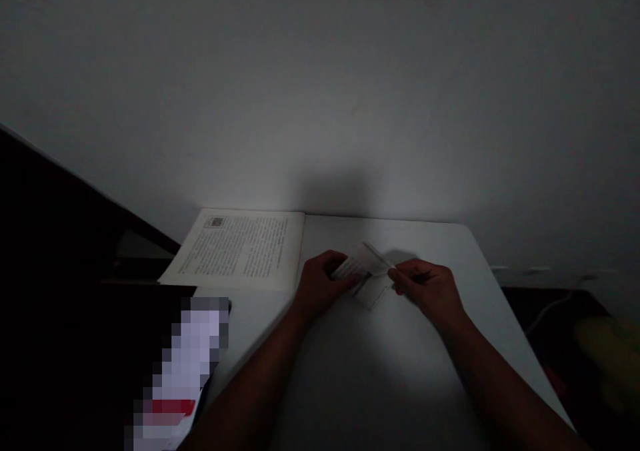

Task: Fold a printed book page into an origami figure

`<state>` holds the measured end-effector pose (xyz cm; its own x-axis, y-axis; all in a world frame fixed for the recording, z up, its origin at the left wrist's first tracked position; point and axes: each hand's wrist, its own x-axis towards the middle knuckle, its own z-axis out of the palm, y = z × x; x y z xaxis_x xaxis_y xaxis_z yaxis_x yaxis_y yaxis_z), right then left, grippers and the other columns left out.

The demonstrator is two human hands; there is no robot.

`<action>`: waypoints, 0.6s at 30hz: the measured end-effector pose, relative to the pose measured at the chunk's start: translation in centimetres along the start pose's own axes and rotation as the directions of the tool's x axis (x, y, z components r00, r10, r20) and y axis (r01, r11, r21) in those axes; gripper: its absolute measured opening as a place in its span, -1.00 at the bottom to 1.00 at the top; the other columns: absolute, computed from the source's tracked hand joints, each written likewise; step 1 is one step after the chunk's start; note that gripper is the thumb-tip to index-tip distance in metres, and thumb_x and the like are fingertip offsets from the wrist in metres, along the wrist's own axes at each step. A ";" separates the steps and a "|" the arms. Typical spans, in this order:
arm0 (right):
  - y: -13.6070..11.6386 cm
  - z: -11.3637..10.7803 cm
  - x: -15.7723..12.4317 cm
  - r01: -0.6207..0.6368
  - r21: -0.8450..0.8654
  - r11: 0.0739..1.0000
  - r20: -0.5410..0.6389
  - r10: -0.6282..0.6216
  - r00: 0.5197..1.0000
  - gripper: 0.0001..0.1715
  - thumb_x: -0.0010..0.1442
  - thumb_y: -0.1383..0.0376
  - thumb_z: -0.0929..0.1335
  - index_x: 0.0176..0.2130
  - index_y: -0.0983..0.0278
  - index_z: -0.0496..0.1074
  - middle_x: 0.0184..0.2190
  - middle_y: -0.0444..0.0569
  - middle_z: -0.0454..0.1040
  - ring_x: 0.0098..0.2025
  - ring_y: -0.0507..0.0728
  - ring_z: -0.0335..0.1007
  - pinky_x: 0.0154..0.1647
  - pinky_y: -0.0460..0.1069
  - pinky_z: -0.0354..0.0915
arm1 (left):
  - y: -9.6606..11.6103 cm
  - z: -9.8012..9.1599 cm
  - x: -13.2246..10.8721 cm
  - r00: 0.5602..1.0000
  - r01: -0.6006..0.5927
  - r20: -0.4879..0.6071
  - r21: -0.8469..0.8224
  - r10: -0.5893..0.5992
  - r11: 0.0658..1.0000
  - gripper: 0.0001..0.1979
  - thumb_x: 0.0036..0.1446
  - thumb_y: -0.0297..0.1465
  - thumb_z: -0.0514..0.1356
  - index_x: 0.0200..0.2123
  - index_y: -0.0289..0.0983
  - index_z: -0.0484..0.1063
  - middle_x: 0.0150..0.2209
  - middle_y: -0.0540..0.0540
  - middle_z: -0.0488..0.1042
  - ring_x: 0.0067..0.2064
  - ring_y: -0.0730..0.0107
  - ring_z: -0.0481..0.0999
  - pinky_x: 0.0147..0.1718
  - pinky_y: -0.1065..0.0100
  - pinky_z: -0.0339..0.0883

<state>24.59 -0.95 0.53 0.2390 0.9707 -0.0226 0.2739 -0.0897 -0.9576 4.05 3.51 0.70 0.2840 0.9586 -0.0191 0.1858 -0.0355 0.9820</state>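
Between my two hands is a piece of printed paper (371, 259), partly folded and tilted above the white table (380, 371). My left hand (325, 281) is closed on its left side, the thumb lying across the print. At the paper's right edge, the thumb and fingers of my right hand (425, 284) pinch a corner. One flap of the paper points down toward me, between the hands. The dim light hides what the print says.
An open printed page or booklet (240, 251) lies at the table's back left, with a square code in its corner. A lit, blurred phone-like screen (185, 364) stands at the left edge. A pale wall (350, 91) rises behind the table. A cable (550, 308) runs at the right.
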 end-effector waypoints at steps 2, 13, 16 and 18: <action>0.2 0.0 0.1 -0.006 0.001 1.000 0.012 0.006 1.000 -0.72 -0.06 0.13 0.46 -0.50 0.31 0.48 -0.69 -0.12 0.43 -0.63 -0.01 0.32 -0.60 -0.11 0.25 | 0.0 0.1 -0.1 1.000 0.009 -0.004 -0.005 -0.009 1.000 -0.72 -0.17 -0.35 0.36 -0.35 -0.32 0.43 -0.39 -0.06 0.55 -0.36 0.35 0.53 -0.40 0.39 0.38; 0.4 -0.1 0.4 0.002 0.024 1.000 0.028 -0.003 1.000 -0.73 -0.07 0.14 0.47 -0.50 0.31 0.47 -0.69 -0.12 0.42 -0.64 -0.01 0.31 -0.61 -0.10 0.23 | -0.1 0.0 -0.2 0.999 0.037 0.037 -0.086 -0.034 0.996 -0.72 -0.17 -0.37 0.36 -0.35 -0.31 0.41 -0.38 -0.05 0.54 -0.35 0.35 0.53 -0.37 0.37 0.38; 0.1 -0.4 0.3 0.042 0.023 0.999 0.049 -0.043 0.998 -0.74 -0.08 0.16 0.47 -0.52 0.30 0.46 -0.69 -0.12 0.41 -0.65 -0.01 0.29 -0.63 -0.11 0.21 | -0.1 -0.3 -0.3 0.998 -0.004 0.067 -0.099 0.010 0.995 -0.58 -0.14 -0.34 0.36 -0.17 -0.29 0.35 -0.34 -0.06 0.52 -0.32 0.37 0.52 -0.34 0.37 0.37; 0.0 -0.7 0.1 0.069 0.029 0.997 0.097 -0.071 0.993 -0.75 -0.07 0.17 0.47 -0.53 0.30 0.46 -0.69 -0.12 0.40 -0.65 -0.02 0.27 -0.64 -0.11 0.20 | 0.0 -0.5 -0.4 0.992 -0.057 0.106 -0.079 0.065 0.995 -0.51 -0.08 -0.32 0.33 -0.06 -0.27 0.30 -0.31 -0.07 0.50 -0.32 0.39 0.49 -0.33 0.38 0.36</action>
<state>25.26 -0.95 0.76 0.1271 0.9917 0.0180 0.2628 -0.0162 -0.9647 3.45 3.24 0.80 0.3934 0.9190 0.0253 0.0943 -0.0677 0.9932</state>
